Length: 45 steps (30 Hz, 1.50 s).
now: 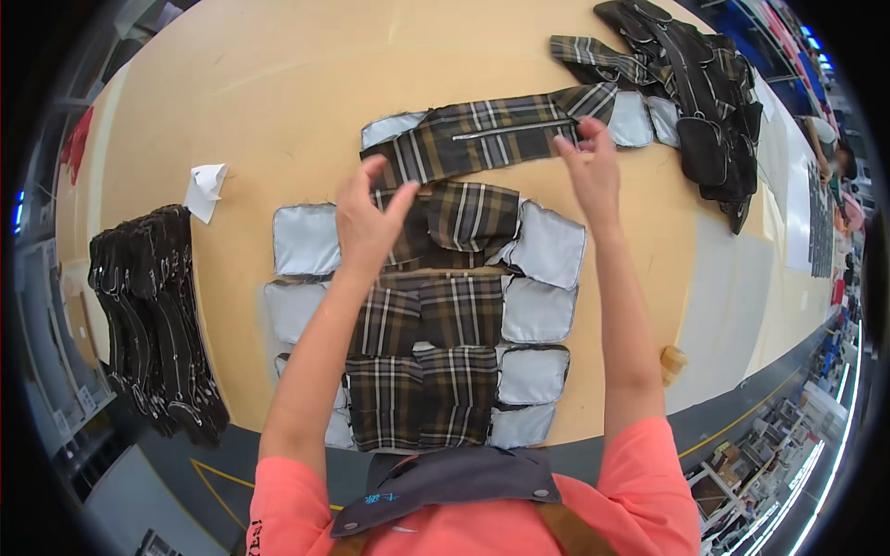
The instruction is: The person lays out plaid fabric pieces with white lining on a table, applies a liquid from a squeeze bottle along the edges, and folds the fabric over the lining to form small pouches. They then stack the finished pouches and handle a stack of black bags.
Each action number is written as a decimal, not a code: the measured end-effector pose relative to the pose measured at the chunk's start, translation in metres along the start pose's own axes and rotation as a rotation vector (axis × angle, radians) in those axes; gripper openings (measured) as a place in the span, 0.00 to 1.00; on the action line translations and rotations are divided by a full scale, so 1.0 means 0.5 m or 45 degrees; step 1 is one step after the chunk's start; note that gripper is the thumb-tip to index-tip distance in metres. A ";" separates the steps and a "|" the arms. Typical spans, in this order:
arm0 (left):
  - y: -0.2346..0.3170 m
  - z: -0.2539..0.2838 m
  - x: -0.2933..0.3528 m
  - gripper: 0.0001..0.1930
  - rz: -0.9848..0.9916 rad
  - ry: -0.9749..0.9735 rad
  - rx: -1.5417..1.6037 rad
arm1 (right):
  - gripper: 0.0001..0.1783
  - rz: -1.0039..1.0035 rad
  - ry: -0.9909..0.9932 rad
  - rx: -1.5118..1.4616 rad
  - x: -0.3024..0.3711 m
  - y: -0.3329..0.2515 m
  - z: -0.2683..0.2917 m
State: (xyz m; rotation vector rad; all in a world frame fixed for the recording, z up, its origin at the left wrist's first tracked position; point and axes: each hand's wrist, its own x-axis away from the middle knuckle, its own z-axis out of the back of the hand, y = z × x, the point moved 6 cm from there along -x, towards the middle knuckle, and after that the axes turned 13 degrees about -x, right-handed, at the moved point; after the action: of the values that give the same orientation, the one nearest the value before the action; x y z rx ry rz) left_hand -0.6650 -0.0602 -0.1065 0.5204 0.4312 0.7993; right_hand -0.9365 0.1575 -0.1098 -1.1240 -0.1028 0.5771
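Note:
A plaid fabric panel (464, 139) in brown, black and white lies at the far side of the table, with a zipper (508, 131) along it and silvery lining at both ends. My left hand (369, 215) is over the panel's near left edge, thumb and fingers apart, holding nothing. Above the right end of the same panel is my right hand (591, 165), its fingers bent but spread, with no cloth visibly gripped. Closer to me lie more plaid pieces with silvery lining flaps: a folded one (475, 218), a middle one (461, 310) and a near one (422, 398).
A stack of black zippered pieces (153, 315) hangs over the table's left edge. More black and plaid pieces with pockets (709, 102) are heaped at the far right. A white paper scrap (205, 190) lies at left, and a small tan object (673, 363) sits near the right edge.

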 end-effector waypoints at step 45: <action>-0.279 0.025 -0.180 0.19 -0.019 0.094 -0.600 | 0.13 0.023 -0.267 -0.318 0.095 -0.089 -0.207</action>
State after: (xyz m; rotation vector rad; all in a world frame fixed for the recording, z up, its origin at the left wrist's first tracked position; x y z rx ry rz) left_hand -0.6366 -0.2141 -0.1635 0.0491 0.2994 0.8738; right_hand -0.8420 0.0820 -0.1268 -1.3040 -0.3537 0.7114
